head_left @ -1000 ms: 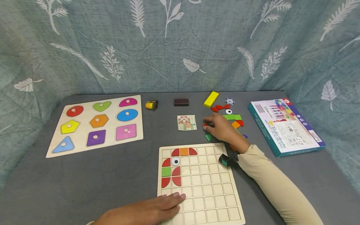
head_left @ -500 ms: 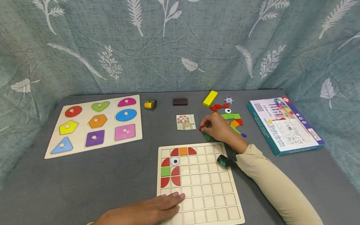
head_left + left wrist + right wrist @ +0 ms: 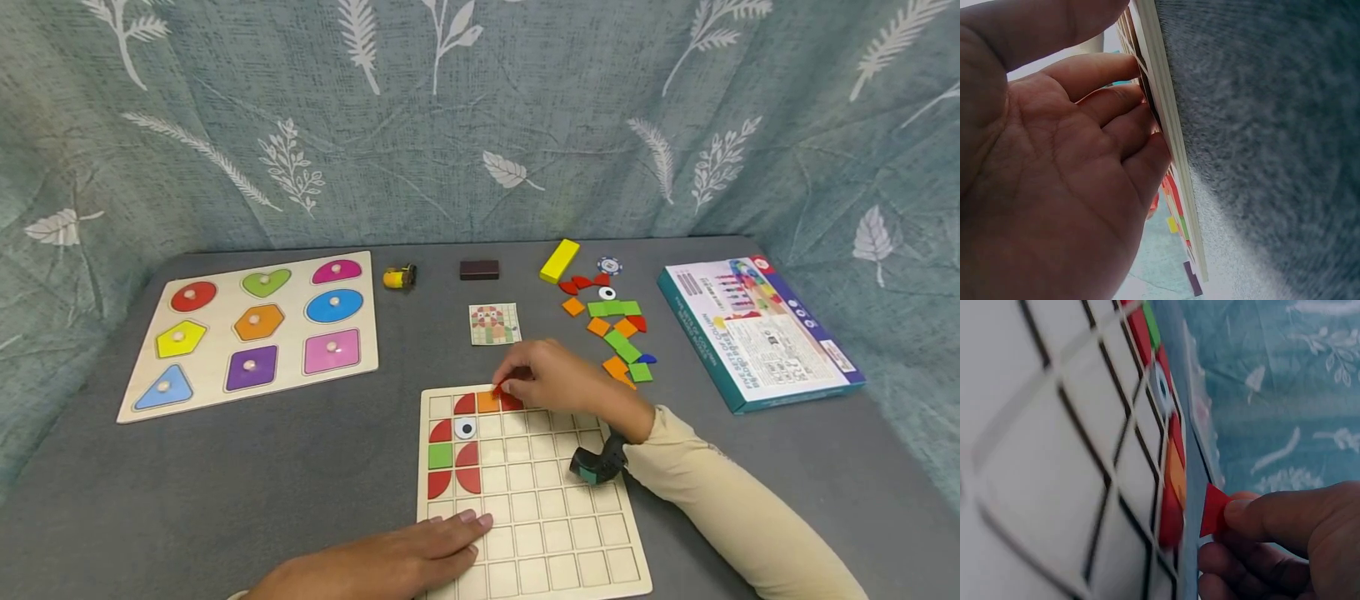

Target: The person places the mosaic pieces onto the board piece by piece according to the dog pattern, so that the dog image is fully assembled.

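My right hand (image 3: 562, 379) is over the top edge of the wooden grid board (image 3: 540, 521), pinching a small red tile (image 3: 1214, 511) between thumb and fingers. In the right wrist view the tile is apart from the grid, near the board's edge. Flat on the board's lower left, my left hand (image 3: 405, 554) rests with straight fingers; in the left wrist view its fingertips touch the board's edge (image 3: 1169, 106). Set in the grid's top left are red quarter-round tiles (image 3: 468, 480), an orange square (image 3: 488, 402), a green square (image 3: 440, 456) and an eye tile (image 3: 466, 428).
Loose tiles (image 3: 622, 344) lie right of a small pattern card (image 3: 494, 324). A puzzle box (image 3: 761, 333) sits far right, a knobbed shape board (image 3: 288, 358) at left. Along the back are a yellow block (image 3: 559, 261), dark block (image 3: 479, 270), toy figure (image 3: 400, 277) and poker chip (image 3: 610, 266).
My right hand has picked up the red tile from beside the loose pieces and carried it left and nearer, to the board's top edge. The left hand stays on the board.
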Motion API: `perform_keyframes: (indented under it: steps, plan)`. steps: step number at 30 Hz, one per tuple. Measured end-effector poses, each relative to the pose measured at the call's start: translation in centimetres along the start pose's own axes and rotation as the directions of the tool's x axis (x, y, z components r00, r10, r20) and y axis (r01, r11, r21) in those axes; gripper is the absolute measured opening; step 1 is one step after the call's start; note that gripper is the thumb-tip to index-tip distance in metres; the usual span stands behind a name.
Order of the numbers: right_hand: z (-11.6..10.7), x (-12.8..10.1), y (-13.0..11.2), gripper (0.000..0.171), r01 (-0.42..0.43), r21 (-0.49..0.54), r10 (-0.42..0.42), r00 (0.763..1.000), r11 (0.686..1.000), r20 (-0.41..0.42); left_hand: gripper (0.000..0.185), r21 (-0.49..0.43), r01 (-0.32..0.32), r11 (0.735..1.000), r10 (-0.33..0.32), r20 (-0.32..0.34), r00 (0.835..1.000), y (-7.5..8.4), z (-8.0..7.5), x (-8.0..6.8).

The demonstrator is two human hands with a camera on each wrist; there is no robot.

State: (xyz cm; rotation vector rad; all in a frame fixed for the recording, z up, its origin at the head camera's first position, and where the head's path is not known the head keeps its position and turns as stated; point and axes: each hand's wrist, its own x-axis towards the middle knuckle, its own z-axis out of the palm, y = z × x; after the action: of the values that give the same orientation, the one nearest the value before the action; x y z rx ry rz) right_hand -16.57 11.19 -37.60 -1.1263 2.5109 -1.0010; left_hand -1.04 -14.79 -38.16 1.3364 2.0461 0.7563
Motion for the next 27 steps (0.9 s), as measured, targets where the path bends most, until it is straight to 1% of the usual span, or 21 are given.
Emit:
perform_keyframes:
  steps: [5,7,10,12,15,19,21,24,27]
  plan:
    - [1.1,-0.1,-1.0,0.011,0.085,0.021,-0.086,0.995,0.996,0.05,0.072,-0.012,0.003,1.0,-0.003,0.01,1.0,0.0,-0.1,0.1]
    - [1.5,-0.2,-1.2,0.011,0.096,0.05,-0.1,0.993,0.994,0.069,0.072,-0.013,0.004,1.0,-0.004,0.009,1.0,0.0,-0.1,0.0]
    - [1.9,-0.3,-1.5,0.011,0.11,0.051,-0.114,0.989,0.993,0.093,0.071,-0.009,0.004,1.0,-0.004,0.005,1.0,0.0,-0.1,0.0]
    - [2.1,-0.3,-1.6,0.01,0.109,0.03,-0.111,0.988,0.994,0.106,0.071,-0.006,0.003,1.0,-0.003,0.003,1.0,0.0,-0.1,0.1]
    - [2.1,-0.3,-1.9,0.009,0.111,-0.037,-0.105,0.987,0.993,0.122,0.072,0.0,0.005,1.0,-0.005,0.0,1.0,0.0,-0.1,0.1]
    - [2.0,-0.3,-2.4,0.009,0.095,-0.112,-0.078,0.987,0.989,0.143,0.073,0.007,0.01,1.0,-0.01,-0.002,1.0,0.0,-0.1,0.1]
    - [1.9,-0.3,-2.6,0.009,0.079,-0.135,-0.059,0.988,0.988,0.146,0.073,0.008,0.009,1.0,-0.009,-0.002,1.0,0.0,0.0,0.2]
    - [1.9,-0.3,-2.9,0.011,0.069,-0.148,-0.048,0.989,0.987,0.14,0.073,0.008,0.007,1.0,-0.007,0.0,1.0,0.0,0.0,0.2]
    - [1.7,-0.4,-2.6,0.01,0.069,-0.125,-0.052,0.99,0.99,0.131,0.073,0.004,0.007,1.0,-0.007,0.002,1.0,0.0,0.0,0.2]
